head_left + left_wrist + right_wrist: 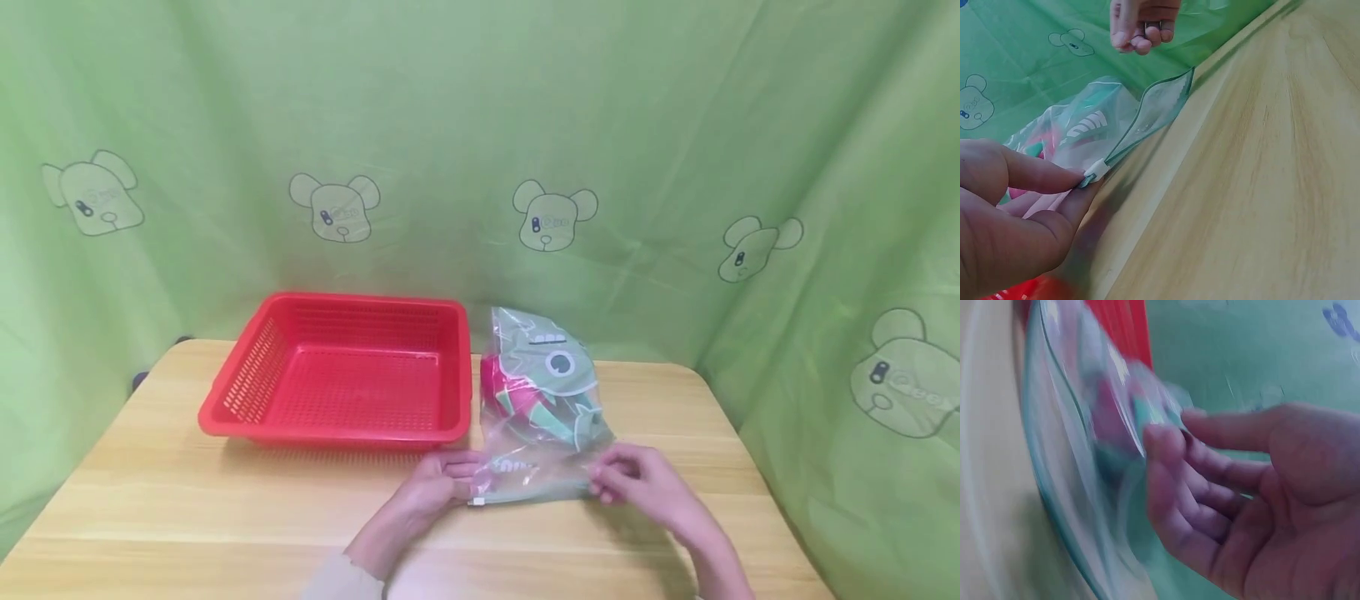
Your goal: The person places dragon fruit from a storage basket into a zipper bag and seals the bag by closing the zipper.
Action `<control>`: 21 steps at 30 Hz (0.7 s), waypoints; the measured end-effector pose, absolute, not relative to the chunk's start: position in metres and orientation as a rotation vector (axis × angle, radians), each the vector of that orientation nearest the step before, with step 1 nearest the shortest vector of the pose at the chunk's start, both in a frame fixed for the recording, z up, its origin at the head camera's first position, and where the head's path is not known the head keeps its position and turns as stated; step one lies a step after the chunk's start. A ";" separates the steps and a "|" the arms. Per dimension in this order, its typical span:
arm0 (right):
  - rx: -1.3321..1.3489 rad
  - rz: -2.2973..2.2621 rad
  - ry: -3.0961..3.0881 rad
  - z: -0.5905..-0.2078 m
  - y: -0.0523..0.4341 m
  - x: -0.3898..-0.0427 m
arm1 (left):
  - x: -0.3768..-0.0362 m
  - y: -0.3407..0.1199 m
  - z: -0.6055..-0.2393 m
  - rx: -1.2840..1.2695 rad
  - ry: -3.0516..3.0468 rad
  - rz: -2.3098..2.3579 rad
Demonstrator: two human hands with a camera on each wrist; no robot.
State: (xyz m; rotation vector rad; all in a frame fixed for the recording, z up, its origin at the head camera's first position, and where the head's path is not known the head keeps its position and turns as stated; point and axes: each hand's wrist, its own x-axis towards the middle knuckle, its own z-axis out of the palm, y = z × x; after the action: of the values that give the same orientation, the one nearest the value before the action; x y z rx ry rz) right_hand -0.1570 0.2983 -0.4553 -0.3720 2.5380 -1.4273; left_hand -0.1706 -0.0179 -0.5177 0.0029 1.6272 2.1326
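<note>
Plastic zip bag held at its seal end, slider under left fingers

Red basket (337, 375) is sitting at the left of the wooden table (187, 500), nothing in it. Just to its right, apart from it by a thin gap as far as the head view shows, the clear zip bag (543, 400) is lying with pink and teal items inside, its seal edge nearest the person.

Left hand (438, 483) is pinching the bag's left corner; the left wrist view shows thumb and forefinger (1041, 175) closing on the white slider (1096, 170) at the end of the zip track. Right hand (637, 482) is sitting at the bag's right corner with fingers curled; the right wrist view is blurred, fingers look loosely bent beside the film, so whether it is actually gripping the plastic cannot be told.

Risks, as a judgement:
- Slider is small and the film slick, so the pinch is likely slipping off if pulled at an angle to the track.
- If the right hand is not anchoring the far corner, the whole bag is probably sliding or bunching along the table instead of the slider travelling.
- Loose film near the track may be catching in the slider and jamming it.
- Bulky contents are pushing the bag up, so a hard tug could be tipping it toward the basket rim.
</note>
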 end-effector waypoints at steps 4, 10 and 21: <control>-0.547 -1.529 2.097 -0.465 0.265 -0.155 | -0.171 -0.023 -0.518 0.004 1.587 2.179; -0.568 -1.510 1.818 -0.489 0.226 -0.153 | -0.170 -0.025 -0.520 0.019 1.581 2.227; -0.190 -1.966 1.307 -0.525 0.210 -0.148 | -0.170 -0.017 -0.518 0.004 1.608 2.294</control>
State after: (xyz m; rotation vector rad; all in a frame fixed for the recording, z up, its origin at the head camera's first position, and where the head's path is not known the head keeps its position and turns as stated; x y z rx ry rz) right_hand -0.1480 0.2099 -0.5251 -0.1897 1.3068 -1.9664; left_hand -0.1700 -0.0166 -0.5182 0.0041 1.6084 2.2937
